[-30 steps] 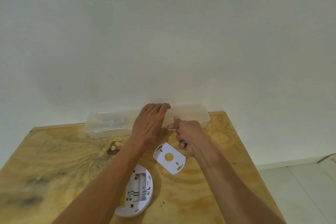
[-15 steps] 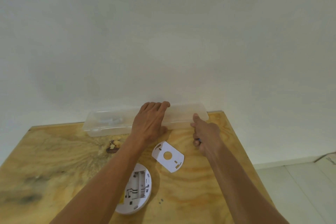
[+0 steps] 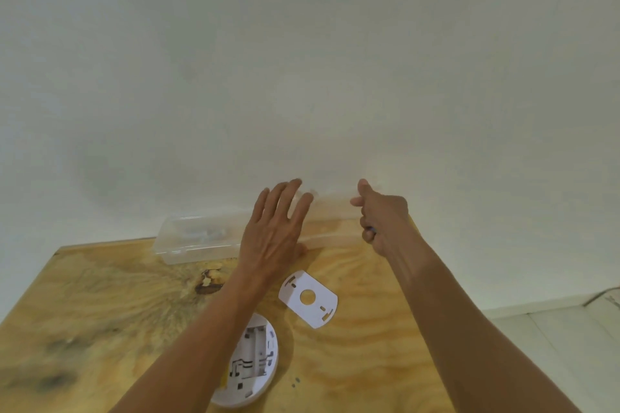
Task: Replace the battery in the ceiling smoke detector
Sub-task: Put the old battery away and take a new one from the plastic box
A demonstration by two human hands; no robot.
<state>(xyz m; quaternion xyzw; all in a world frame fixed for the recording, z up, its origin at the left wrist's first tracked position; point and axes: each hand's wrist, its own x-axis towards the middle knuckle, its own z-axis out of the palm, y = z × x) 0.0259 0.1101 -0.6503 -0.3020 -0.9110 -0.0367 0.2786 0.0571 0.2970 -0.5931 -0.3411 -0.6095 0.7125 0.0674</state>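
Nearest me lies one smoke detector (image 3: 252, 367), back up, on the plywood table (image 3: 100, 312); beyond it one mounting plate (image 3: 308, 299). My left hand (image 3: 273, 235) spreads empty over one clear box (image 3: 198, 238); my right hand (image 3: 382, 216) curls around something small and dark.

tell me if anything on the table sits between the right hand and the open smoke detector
Yes. The flat white mounting plate lies on the table between the right hand, raised near the clear plastic box, and the smoke detector. The left forearm also crosses over the detector's left edge.
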